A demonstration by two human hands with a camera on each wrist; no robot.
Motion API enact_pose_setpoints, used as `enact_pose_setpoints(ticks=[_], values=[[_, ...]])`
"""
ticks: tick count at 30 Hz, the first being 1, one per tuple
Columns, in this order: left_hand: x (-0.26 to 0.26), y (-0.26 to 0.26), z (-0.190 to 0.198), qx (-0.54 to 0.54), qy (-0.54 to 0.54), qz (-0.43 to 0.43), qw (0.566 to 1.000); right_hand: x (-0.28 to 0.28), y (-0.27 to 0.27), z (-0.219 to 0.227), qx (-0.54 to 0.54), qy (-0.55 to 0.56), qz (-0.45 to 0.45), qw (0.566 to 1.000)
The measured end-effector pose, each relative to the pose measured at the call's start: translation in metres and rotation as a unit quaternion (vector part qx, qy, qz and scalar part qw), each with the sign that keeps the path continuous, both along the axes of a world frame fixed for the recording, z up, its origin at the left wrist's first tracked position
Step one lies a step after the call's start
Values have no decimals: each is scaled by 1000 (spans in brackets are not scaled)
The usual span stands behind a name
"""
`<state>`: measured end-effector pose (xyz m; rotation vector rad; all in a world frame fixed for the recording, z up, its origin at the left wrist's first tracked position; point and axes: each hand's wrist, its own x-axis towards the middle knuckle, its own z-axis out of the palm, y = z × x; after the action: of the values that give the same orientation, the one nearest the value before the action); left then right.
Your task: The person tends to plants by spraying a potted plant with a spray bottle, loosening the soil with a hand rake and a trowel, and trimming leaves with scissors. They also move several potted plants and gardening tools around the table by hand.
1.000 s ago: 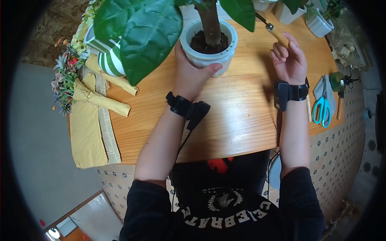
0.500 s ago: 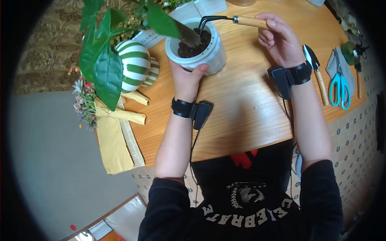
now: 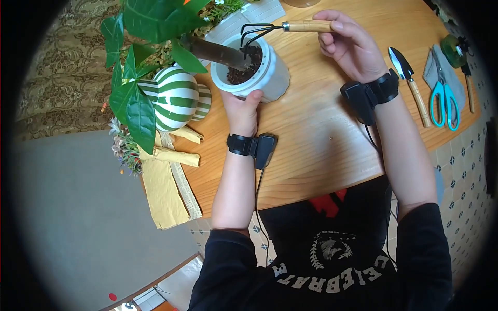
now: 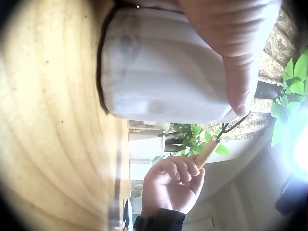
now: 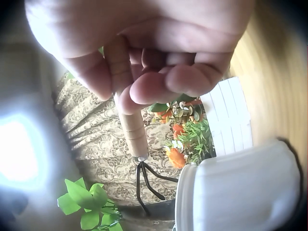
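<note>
My left hand (image 3: 243,111) grips the near side of a white plastic flowerpot (image 3: 276,78), thumb (image 4: 238,84) along its wall below the rim; the other fingers are mostly hidden behind it. Dark soil (image 3: 239,76) and a thick trunk (image 3: 220,53) show inside the pot. Between thumb and fingers my right hand (image 3: 355,52) holds a three-pronged hand rake (image 3: 311,26) by its wooden handle. Its black prongs (image 5: 139,183) reach over the pot's rim, the tips close to the soil and trunk.
Right of my right hand lie a small trowel (image 3: 417,96), turquoise-handled scissors (image 3: 439,106) on a grey cloth (image 3: 454,78), and a green bottle (image 3: 454,52). A green-striped vase (image 3: 175,98), yellow wrapping paper (image 3: 163,192) and a white planter box (image 3: 264,13) stand or lie left and behind.
My right hand has brought the rake leftward from beside the pot to over its soil. My left hand keeps its grip on the pot. The head view has shifted.
</note>
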<state>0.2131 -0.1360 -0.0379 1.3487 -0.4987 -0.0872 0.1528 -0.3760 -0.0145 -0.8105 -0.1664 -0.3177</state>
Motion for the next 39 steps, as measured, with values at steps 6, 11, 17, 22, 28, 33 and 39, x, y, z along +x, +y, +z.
enact_pose_setpoints(ticks=[6,11,17,22,28,33,39], values=[[0,-1,1,0,-1,1,1000,0,-2,-4,4,9,34,999],[3,0,0,3,4,-6,1000,0,-3,-2,-25,37,11,999],[3,0,-1,5,1,-3,1000,0,-5,-3,4,-24,24,999],[3,1,-2,15,-3,4,1000,-2,0,2,-37,6,9,999],[3,0,-1,23,-8,3,1000,-2,-5,-2,-48,-3,12,999],[3,1,-1,27,-10,4,1000,-1,-4,-1,-42,-4,11,999],[2,1,-1,28,-8,8,1000,-1,-6,-2,-70,2,7,998]])
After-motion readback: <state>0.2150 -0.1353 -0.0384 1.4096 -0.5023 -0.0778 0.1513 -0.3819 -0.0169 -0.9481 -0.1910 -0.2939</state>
